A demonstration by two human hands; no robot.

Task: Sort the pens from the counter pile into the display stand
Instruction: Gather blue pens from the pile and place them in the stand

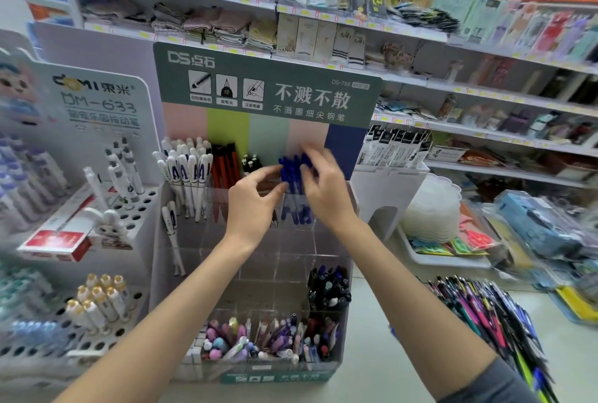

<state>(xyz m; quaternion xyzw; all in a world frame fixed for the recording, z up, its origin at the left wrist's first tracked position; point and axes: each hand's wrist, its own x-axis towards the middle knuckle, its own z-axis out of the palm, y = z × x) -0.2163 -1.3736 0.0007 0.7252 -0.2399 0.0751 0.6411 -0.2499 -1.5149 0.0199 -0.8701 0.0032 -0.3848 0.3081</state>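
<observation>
Head view: both hands reach up to the stand's (181, 240) back row. The left hand (255, 198) pinches a bunch of blue pens (293, 176) between thumb and fingertips. The right hand (323, 189), blurred, curls its fingers round the same bunch from the other side. The blue pens stand upright with their lower ends in a clear back-row compartment, right of the red pens (225, 166) and white pens (187, 172). Front compartments hold mixed pens (268, 338). The pile (485, 315) lies on the tabletop (372, 354), right of the stand.
</observation>
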